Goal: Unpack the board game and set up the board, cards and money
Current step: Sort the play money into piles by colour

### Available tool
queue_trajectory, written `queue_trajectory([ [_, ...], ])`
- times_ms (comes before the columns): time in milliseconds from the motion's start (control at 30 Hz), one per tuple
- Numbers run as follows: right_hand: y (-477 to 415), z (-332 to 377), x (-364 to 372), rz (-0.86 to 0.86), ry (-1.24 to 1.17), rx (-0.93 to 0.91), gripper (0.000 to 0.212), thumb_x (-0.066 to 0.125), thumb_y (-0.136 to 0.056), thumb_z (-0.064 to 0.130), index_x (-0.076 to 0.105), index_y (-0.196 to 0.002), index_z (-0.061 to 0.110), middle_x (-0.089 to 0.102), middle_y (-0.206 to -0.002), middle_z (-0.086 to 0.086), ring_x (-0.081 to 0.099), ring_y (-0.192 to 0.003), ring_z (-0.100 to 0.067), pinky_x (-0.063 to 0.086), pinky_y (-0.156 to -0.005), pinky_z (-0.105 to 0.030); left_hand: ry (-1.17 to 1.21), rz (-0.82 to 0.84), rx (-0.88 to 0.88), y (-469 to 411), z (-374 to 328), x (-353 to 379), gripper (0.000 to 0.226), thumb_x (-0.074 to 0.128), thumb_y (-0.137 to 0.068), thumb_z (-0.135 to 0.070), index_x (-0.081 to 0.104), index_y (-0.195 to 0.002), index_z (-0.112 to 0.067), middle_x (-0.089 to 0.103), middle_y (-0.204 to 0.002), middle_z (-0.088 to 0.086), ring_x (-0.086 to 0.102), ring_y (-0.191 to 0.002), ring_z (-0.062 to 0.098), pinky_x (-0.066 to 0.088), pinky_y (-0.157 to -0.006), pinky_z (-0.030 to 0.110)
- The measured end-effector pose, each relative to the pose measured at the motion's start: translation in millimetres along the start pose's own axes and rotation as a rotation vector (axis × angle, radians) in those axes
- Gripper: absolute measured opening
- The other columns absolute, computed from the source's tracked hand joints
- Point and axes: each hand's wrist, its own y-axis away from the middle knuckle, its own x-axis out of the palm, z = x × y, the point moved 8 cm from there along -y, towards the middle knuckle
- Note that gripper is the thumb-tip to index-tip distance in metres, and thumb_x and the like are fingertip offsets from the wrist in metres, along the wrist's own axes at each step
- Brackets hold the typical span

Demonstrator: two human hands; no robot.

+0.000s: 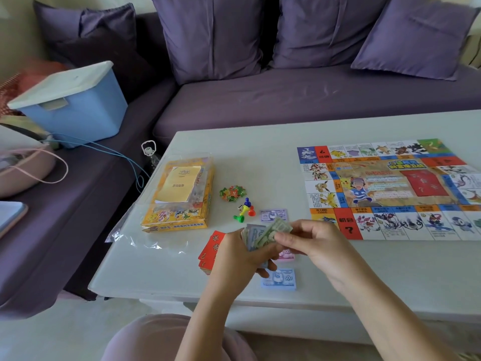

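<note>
The game board point(390, 188) lies unfolded on the right of the white table point(260, 142). My left hand point(242, 256) grips a wad of paper money point(260, 234) above the table's front. My right hand point(309, 243) pinches a greenish note at the top of that wad. Sorted money lies on the table: a purple pile point(274, 214), a pink pile point(286, 255) partly under my hands, and a blue 500 pile point(279, 280). Red cards point(212, 250) lie left of my left hand. The yellow game box point(179, 196) holds a yellow booklet.
Coloured pawns and dice point(244, 209) and a heap of small tokens point(232, 193) sit between box and board. Clear plastic wrap point(145, 238) lies by the box. A purple sofa point(286, 95) stands behind the table, with a blue storage bin point(75, 105) on it.
</note>
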Motion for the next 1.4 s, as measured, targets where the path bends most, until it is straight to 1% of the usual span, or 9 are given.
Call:
queue_trajectory([
  [133,-8.0,2.5,-12.5,-0.153,-0.092,-0.065,0.005,0.069,-0.083,0.016,0.072,-0.086,0.014,0.074,-0.082,-0.003,0.068,-0.081,-0.016,0.053,-0.080,-0.026,0.055,-0.053,0.061,-0.7,-0.7,-5.0,0.011,0.067,-0.085,-0.018,0.063,-0.079,-0.009,0.067,-0.057,-0.001,0.063,-0.050,0.011,0.050,-0.045,0.020],
  [233,-21.0,25.7,-29.6,-0.208,0.184,-0.202,0.018,0.054,-0.094,0.006,0.067,-0.093,0.019,0.068,-0.082,0.007,0.060,-0.074,-0.002,0.044,-0.068,-0.009,0.147,-0.153,0.018,-4.4,8.5,-17.6,0.023,0.052,-0.095,-0.020,0.060,-0.080,-0.004,0.067,-0.067,0.006,0.063,-0.053,0.014,0.047,-0.043,0.021],
  [333,-39.2,34.0,-23.4,-0.031,0.621,-0.206,0.020,0.050,-0.097,0.011,0.063,-0.100,0.026,0.066,-0.085,0.012,0.062,-0.079,-0.007,0.047,-0.071,-0.024,0.249,-0.202,-0.067,-7.4,18.6,-22.8,0.026,0.040,-0.100,-0.014,0.058,-0.085,-0.003,0.068,-0.083,0.012,0.061,-0.051,0.012,0.047,-0.043,0.021],
  [400,-48.7,29.6,-16.5,0.070,0.722,-0.167,0.016,0.057,-0.093,0.013,0.063,-0.097,0.027,0.067,-0.081,0.011,0.064,-0.077,-0.008,0.047,-0.070,-0.030,0.288,-0.201,-0.098,-8.8,21.8,-22.3,0.028,0.037,-0.101,-0.014,0.059,-0.090,-0.003,0.068,-0.095,0.016,0.063,-0.054,0.013,0.049,-0.045,0.022],
  [567,-64.6,21.6,-3.2,0.145,0.791,-0.164,0.006,0.072,-0.084,0.017,0.072,-0.090,0.019,0.067,-0.076,0.012,0.059,-0.067,0.004,0.041,-0.060,-0.008,0.356,-0.237,-0.195,-12.1,31.9,-22.3,0.026,0.041,-0.101,-0.021,0.061,-0.094,-0.005,0.066,-0.101,0.016,0.065,-0.073,0.019,0.057,-0.055,0.026],
  [700,-70.7,13.6,0.8,0.152,0.835,-0.147,0.005,0.075,-0.082,0.021,0.075,-0.086,0.020,0.069,-0.077,0.013,0.059,-0.067,0.006,0.038,-0.056,-0.004,0.327,-0.281,-0.226,-15.5,37.4,-24.6,0.025,0.045,-0.100,-0.022,0.064,-0.086,-0.012,0.067,-0.097,0.014,0.064,-0.082,0.022,0.056,-0.081,0.040],
  [1133,-80.4,-4.6,8.0,0.113,0.923,-0.134,0.008,0.077,-0.078,0.027,0.073,-0.076,0.021,0.070,-0.075,0.009,0.064,-0.071,-0.004,0.052,-0.068,-0.022,0.251,-0.284,-0.324,-25.6,52.5,-19.6,0.025,0.050,-0.097,-0.028,0.066,-0.097,-0.009,0.070,-0.099,0.013,0.066,-0.096,0.029,0.050,-0.092,0.047],
  [1267,-79.1,-6.1,10.5,0.094,0.959,-0.160,0.011,0.077,-0.078,0.029,0.069,-0.073,0.023,0.063,-0.069,0.013,0.060,-0.067,-0.003,0.040,-0.056,-0.013,0.254,-0.278,-0.344,-25.5,55.0,-18.1,0.027,0.052,-0.096,-0.031,0.063,-0.105,-0.009,0.070,-0.100,0.012,0.066,-0.097,0.029,0.052,-0.089,0.043],
  [1400,-74.9,-1.1,5.4,0.015,0.951,-0.211,0.017,0.077,-0.078,0.031,0.062,-0.075,0.023,0.051,-0.076,0.013,0.055,-0.071,-0.009,0.040,-0.061,-0.021,0.248,-0.281,-0.344,-25.4,55.1,-19.4,0.029,0.051,-0.096,-0.034,0.064,-0.105,-0.009,0.070,-0.097,0.012,0.066,-0.095,0.028,0.052,-0.088,0.043],
])
